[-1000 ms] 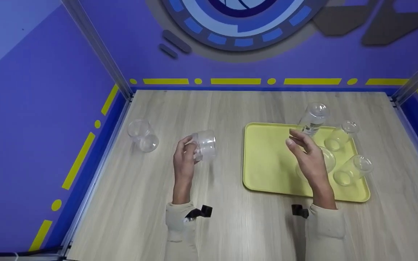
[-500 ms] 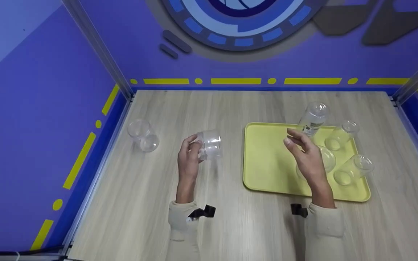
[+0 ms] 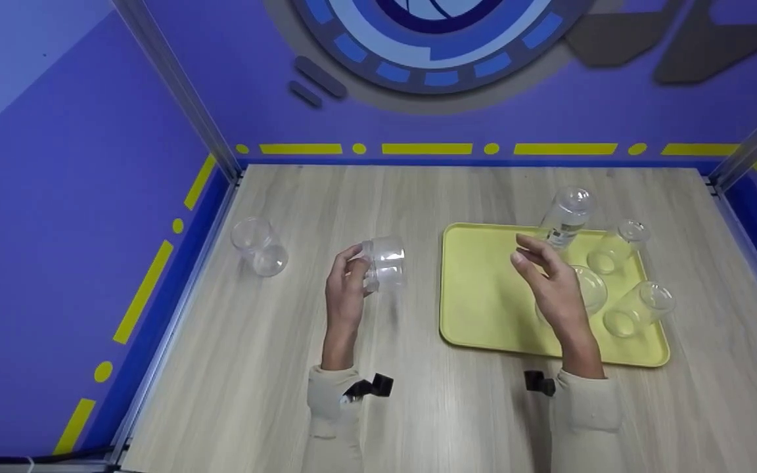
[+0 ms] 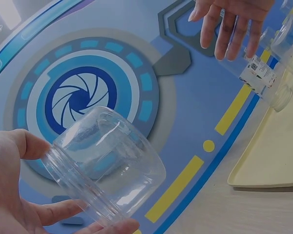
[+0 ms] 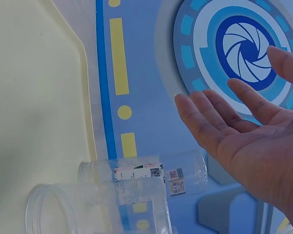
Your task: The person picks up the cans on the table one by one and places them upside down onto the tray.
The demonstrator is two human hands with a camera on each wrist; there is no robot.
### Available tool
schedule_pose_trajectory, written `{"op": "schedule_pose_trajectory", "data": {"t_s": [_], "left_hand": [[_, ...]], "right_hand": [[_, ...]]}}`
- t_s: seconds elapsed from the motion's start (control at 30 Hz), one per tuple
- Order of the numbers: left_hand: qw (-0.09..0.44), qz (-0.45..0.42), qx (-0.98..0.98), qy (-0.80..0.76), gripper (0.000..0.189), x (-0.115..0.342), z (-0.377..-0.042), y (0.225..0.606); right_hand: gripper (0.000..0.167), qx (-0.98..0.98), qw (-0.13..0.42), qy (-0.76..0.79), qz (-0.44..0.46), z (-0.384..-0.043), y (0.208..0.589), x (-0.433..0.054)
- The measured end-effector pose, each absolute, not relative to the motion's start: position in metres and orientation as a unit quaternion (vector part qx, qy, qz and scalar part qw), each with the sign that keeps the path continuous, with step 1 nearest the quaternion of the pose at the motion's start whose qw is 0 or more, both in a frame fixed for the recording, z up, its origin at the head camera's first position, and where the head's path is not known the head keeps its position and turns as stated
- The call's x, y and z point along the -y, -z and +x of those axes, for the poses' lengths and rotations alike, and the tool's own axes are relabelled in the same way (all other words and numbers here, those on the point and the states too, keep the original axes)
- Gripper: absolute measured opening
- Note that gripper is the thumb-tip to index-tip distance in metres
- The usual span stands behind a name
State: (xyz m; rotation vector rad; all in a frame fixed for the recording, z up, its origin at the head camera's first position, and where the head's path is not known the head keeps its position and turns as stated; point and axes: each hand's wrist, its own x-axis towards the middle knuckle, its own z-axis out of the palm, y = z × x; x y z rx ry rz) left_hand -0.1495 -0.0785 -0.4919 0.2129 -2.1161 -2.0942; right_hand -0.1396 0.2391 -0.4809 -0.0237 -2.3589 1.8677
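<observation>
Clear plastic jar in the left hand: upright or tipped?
Tipped: head view shows the clear plastic jar sideways in the left hand, neck left, base right.

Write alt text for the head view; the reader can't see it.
A person's left hand holds a clear jar by its rim above a table; the right hand, empty, is raised over a yellow tray of clear containers. Another container sits at far left.

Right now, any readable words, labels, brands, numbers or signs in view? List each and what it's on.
Readable words, brands, numbers: none.
White printed label on tall clear plastic bottle at yellow rectangular tray's far edge: too small and blurred; QR-style code, undecipherable.
Smaller printed patch beside it: too blurred.
Blue wall: round shutter-like emblem, no lettering visible.
Clear wide plastic jar in left hand: no text visible.
</observation>
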Motion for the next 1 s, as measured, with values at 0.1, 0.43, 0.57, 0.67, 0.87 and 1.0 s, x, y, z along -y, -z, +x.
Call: {"op": "schedule_pose_trajectory", "data": {"t_s": [0.1, 0.43, 0.57, 0.67, 0.87, 1.0], "left_hand": [[0.076, 0.068, 0.707, 0.700, 0.049, 0.078, -0.149, 0.491], [0.072, 0.062, 0.704, 0.704, 0.049, 0.072, -0.148, 0.491], [0.068, 0.057, 0.701, 0.707, 0.048, 0.070, -0.147, 0.491], [0.065, 0.052, 0.702, 0.708, 0.050, 0.068, -0.147, 0.492], [0.061, 0.048, 0.700, 0.710, 0.050, 0.064, -0.147, 0.493], [0.062, 0.041, 0.700, 0.710, 0.051, 0.062, -0.146, 0.493]], "right_hand": [[0.051, 0.782, 0.068, -0.619, -0.004, -0.140, 0.481, -0.238], [0.049, 0.772, 0.065, -0.632, -0.003, -0.140, 0.483, -0.234], [0.048, 0.761, 0.064, -0.645, -0.004, -0.141, 0.483, -0.232], [0.046, 0.754, 0.066, -0.654, -0.003, -0.141, 0.484, -0.229], [0.048, 0.751, 0.059, -0.657, 0.000, -0.142, 0.485, -0.227], [0.048, 0.755, 0.055, -0.653, 0.001, -0.142, 0.485, -0.225]]}}
